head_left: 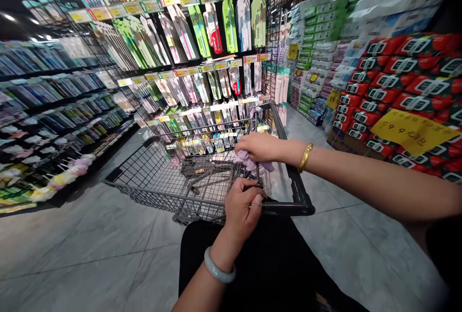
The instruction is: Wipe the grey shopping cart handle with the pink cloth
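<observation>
A black wire shopping cart stands in front of me in a shop aisle. My left hand, with a pale green bangle on the wrist, is closed round the cart's black handle bar. My right hand, with a gold bangle on the wrist, reaches across from the right and presses a small pale purple cloth against the wire flap at the cart's near end. The fingers of that hand are curled over the cloth. The cart's basket looks empty.
Racks of packaged toothbrushes with yellow price tags fill the wall ahead. Shelves of small goods run along the left. Stacked red packs with a yellow sign and piles of tissue packs stand on the right. Grey tiled floor lies around.
</observation>
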